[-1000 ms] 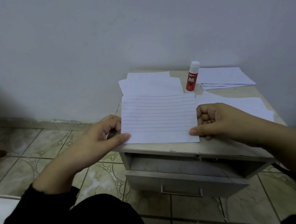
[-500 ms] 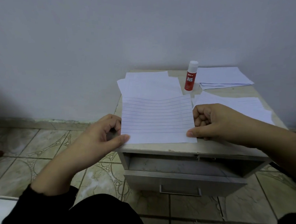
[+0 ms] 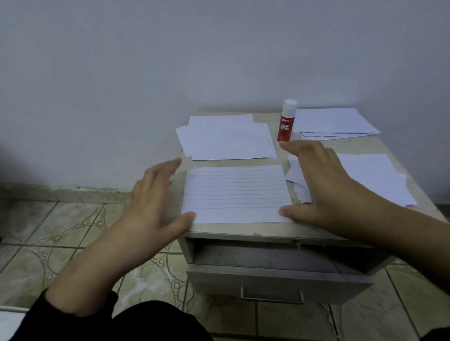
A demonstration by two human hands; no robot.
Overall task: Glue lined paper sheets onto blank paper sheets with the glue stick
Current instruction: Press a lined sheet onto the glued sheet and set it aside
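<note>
Lined sheet (image 3: 235,194) flat at front centre of the surface (image 3: 353,145). Left hand (image 3: 155,200) at its 9 o'clock edge, right hand (image 3: 321,183) at 3 o'clock, both with fingers spread wide, holding nothing, thumbs touching the near corners. Blank sheets (image 3: 230,138) at 12 o'clock. Glue stick (image 3: 286,121) upright, capped, at 1 o'clock. More paper stacks at 2 (image 3: 333,123) and 3 o'clock (image 3: 373,178).

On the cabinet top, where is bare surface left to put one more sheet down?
Little. A bare strip runs along the front edge below the lined sheet, and a patch lies between the glue stick and the right stacks. Elsewhere paper and both hands crowd it.
</note>
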